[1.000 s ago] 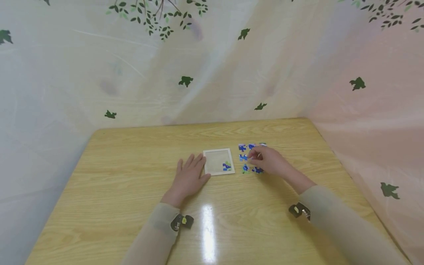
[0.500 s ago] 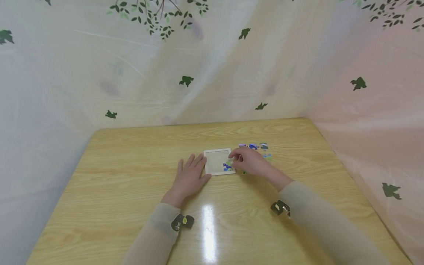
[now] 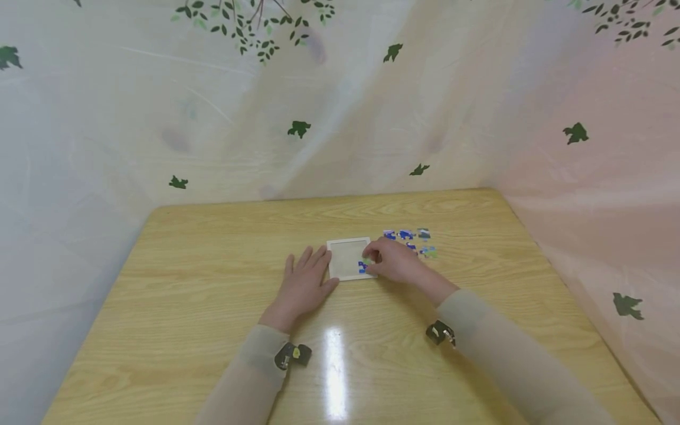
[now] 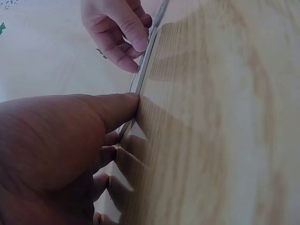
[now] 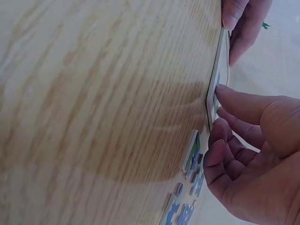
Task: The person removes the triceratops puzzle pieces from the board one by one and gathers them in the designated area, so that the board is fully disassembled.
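Observation:
A square white puzzle frame (image 3: pixel 347 241) lies on the table, with blue and green jigsaw pieces (image 3: pixel 363 267) in its lower right part. My left hand (image 3: pixel 304 288) lies spread at the frame's left side, its thumb by the near corner and its fingertips touching the edge. Over the frame's right side, my right hand (image 3: pixel 394 260) has thumb and fingers curled together and pinches a puzzle piece, mostly hidden by the fingers. In the right wrist view, the thumb tip of the right hand (image 5: pixel 255 154) reaches just inside the frame (image 5: pixel 213 93).
Several loose puzzle pieces (image 3: pixel 406 234) lie right of the frame, partly covered by the right hand. The right wrist view shows them flat on the wooden table (image 3: pixel 212 330). A pale curtain with leaf prints (image 3: pixel 239 130) hangs behind the table.
My right hand has moved left from the loose pieces to the right side of the frame, then settled slightly lower over it. My left hand has stayed in place.

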`<state>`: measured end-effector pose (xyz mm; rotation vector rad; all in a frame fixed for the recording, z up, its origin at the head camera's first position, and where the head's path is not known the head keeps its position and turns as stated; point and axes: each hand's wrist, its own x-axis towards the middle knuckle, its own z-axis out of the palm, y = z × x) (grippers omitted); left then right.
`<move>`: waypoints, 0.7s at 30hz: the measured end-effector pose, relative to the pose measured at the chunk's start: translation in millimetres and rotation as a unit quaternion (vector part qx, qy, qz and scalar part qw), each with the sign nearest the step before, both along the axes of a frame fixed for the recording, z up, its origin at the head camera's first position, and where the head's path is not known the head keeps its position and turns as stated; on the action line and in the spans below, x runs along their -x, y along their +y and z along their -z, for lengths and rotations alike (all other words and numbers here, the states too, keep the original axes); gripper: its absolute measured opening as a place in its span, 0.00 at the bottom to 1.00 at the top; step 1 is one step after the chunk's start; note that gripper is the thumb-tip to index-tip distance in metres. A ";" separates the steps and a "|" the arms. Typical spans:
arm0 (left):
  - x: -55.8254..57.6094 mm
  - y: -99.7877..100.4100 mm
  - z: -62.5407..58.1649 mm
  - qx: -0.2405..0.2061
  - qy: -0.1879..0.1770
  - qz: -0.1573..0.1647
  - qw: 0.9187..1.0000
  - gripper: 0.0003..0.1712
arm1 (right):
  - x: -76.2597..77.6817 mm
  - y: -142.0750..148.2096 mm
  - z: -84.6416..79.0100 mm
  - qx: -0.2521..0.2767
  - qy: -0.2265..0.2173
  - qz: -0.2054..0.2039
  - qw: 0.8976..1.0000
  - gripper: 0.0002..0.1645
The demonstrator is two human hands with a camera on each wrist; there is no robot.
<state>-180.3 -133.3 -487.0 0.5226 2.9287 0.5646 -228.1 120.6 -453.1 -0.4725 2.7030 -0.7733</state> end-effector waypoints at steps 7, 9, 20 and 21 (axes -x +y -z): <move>1.5 -1.0 -2.1 -0.006 -0.005 0.001 1.000 0.42 | 2.0 -2.9 -1.7 -0.009 0.003 -0.001 1.000 0.19; 1.7 -1.1 -2.7 -0.009 -0.006 0.001 1.000 0.42 | 2.2 -4.1 -3.2 -0.008 0.000 0.001 1.000 0.19; 2.6 -2.1 -2.4 -0.007 -0.006 0.003 1.000 0.43 | -2.3 -7.9 -5.6 0.020 -0.014 0.015 1.000 0.17; 2.6 -2.2 -2.0 -0.006 -0.006 0.004 1.000 0.43 | -2.5 -7.2 -4.8 0.024 -0.012 0.016 1.000 0.15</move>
